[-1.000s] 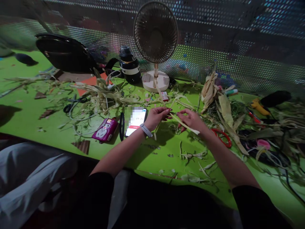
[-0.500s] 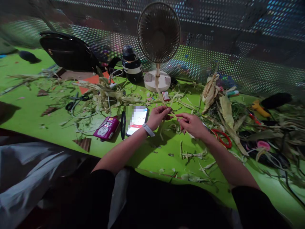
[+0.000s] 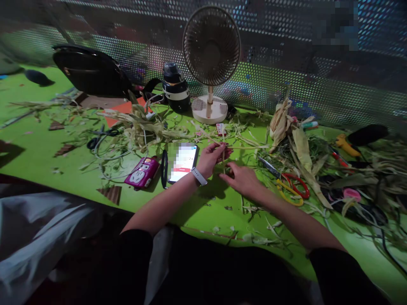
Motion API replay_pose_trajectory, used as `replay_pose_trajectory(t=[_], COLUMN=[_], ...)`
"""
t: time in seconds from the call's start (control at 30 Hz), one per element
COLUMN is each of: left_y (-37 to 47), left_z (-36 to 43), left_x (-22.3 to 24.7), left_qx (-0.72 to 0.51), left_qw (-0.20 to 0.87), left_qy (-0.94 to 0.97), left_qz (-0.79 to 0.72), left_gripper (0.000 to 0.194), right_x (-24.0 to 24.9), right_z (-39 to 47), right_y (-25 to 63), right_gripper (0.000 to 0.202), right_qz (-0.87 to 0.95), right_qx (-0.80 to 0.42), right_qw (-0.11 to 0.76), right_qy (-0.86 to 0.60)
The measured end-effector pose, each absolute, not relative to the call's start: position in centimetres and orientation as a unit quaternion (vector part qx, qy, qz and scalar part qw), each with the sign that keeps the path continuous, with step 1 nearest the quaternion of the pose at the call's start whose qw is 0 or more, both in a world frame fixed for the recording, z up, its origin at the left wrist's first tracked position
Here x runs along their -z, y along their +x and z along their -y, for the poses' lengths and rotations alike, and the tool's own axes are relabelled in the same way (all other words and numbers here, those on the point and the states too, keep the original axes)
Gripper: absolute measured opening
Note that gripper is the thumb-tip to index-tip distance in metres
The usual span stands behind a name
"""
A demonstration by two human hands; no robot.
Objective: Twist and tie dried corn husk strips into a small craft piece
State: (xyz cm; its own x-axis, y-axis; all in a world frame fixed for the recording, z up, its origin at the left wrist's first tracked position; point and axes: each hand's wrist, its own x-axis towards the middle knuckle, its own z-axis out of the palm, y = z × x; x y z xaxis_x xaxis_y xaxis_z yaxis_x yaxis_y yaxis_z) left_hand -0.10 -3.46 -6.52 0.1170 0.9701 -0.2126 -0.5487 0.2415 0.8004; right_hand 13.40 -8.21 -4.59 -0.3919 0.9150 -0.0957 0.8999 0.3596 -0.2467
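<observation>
My left hand [image 3: 212, 159], with a pale band on its wrist, is closed in a pinch on thin corn husk strips [image 3: 248, 147]. One strip sticks out to the right past the fingertips. Another runs up and down through the pinch. Just below and to the right, my right hand [image 3: 240, 180] has thumb and forefinger at the lower end of the upright strip, seemingly closed on it. Left of my left hand lies a lit phone [image 3: 183, 163]. Scissors with red and yellow handles [image 3: 294, 188] lie beside my right forearm.
A fan [image 3: 210, 108] and a dark bottle [image 3: 176, 93] stand at the back, near a black bag [image 3: 90, 72]. A purple socket block [image 3: 142, 173] sits at left. Husk bundles [image 3: 280, 123], a yellow-handled tool [image 3: 348, 144] and black-handled scissors [image 3: 101, 136] lie among scraps on the green table.
My right hand has moved down and left, to the lower end of the upright strip. A strip now points right from my left hand's pinch. The red-and-yellow scissors show more fully.
</observation>
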Motion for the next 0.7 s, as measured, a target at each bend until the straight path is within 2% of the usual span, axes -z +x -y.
replay_pose_trajectory(t=[0.1,0.23,0.4,0.5,0.57,0.7], left_y=[0.0,-0.3,-0.9,-1.0,-1.0,-1.1], left_z=[3.6,3.5,3.1,3.0,3.1,3.1], left_x=[6.4,6.1,5.9,6.0,6.2,6.4], left_qx=[-0.548,-0.552,-0.517,-0.471,-0.440,-0.402], left_qw=[0.692,0.659,0.653,0.678,0.695,0.716], left_qy=[0.284,0.313,0.369,0.406,0.435,0.470], left_qz=[-0.375,-0.403,-0.413,-0.393,-0.367,-0.323], left_gripper=[0.036,0.038,0.039,0.040,0.041,0.042], right_x=[5.0,4.5,3.6,2.9,2.7,2.4], right_z=[8.1,8.0,6.6,5.3,4.7,4.3], right_y=[13.1,13.4,15.6,17.2,17.9,18.3], right_gripper=[0.024,0.021,0.024,0.024,0.023,0.022], right_qz=[0.813,0.819,0.863,0.874,0.870,0.832], right_qx=[-0.171,-0.155,-0.060,-0.002,-0.014,-0.116], right_qw=[0.028,0.040,0.163,0.204,0.215,0.216], right_qy=[-0.556,-0.551,-0.475,-0.442,-0.444,-0.497])
